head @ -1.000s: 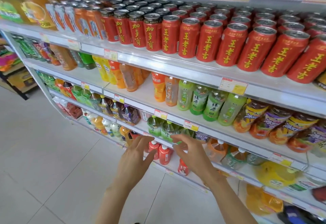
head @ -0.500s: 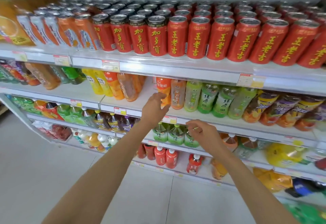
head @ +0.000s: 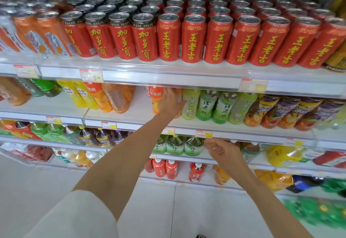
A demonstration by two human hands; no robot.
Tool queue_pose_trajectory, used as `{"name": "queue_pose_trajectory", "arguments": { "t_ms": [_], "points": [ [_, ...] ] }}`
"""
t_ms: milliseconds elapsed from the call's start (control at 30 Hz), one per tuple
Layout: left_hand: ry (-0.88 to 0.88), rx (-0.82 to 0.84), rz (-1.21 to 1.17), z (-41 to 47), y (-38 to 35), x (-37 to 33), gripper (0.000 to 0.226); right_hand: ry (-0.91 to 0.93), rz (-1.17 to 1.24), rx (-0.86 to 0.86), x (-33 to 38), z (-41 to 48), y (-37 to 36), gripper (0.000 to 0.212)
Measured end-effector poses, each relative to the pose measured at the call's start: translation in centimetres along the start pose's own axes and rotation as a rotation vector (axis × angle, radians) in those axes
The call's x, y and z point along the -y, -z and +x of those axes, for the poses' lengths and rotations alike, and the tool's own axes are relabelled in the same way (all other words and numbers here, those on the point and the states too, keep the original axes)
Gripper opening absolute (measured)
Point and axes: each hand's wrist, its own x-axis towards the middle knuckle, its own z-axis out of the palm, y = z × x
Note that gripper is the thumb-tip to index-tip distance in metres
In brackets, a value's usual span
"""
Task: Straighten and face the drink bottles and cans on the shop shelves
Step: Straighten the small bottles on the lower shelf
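My left hand [head: 171,102] reaches onto the second shelf [head: 243,131] and wraps around an orange-brown bottle [head: 178,96], which it mostly hides. That bottle stands between an orange juice bottle [head: 155,99] on its left and a pale green bottle [head: 191,104] on its right. Green tea bottles [head: 206,106] continue the row to the right. My right hand [head: 222,149] hovers lower, in front of the third shelf, fingers loosely curled and holding nothing, just right of the big green tea bottles [head: 175,146].
Red cans [head: 192,39] fill the top shelf in tidy rows, with orange cans [head: 48,33] at its left end. A gap of bare shelf [head: 140,110] lies left of the orange juice bottle. Small red bottles [head: 165,168] stand on the lowest shelf above a tiled floor [head: 37,191].
My left hand rose from the lower shelves to the second shelf and closed around the orange-brown bottle. My right hand lifted slightly and stays before the third shelf. The view tilted upward.
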Motion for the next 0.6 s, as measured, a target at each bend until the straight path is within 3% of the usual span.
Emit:
{"name": "queue_pose_trajectory", "arguments": {
  "t_ms": [133,300,433,500,600],
  "points": [
    [0.083,-0.01,0.036,1.7,-0.3,-0.5,0.048,-0.04,0.02,0.029,-1.1,-0.5,0.7,0.029],
    [0.063,0.003,0.213,2.3,-0.4,-0.3,0.042,-0.045,0.027,0.034,-2.2,-0.8,1.5,0.038],
    [0.027,-0.061,0.191,2.3,0.0,0.4,0.017,-0.074,0.033,0.029,-3.0,-0.7,1.4,0.044],
    [0.009,-0.09,0.145,2.0,0.2,0.7,0.023,-0.08,0.04,0.037,-3.0,-0.7,1.3,0.043],
    [-0.025,-0.129,0.111,1.3,0.2,1.4,0.05,-0.085,0.044,0.064,-2.9,-0.5,0.9,0.04]
  ]
}}
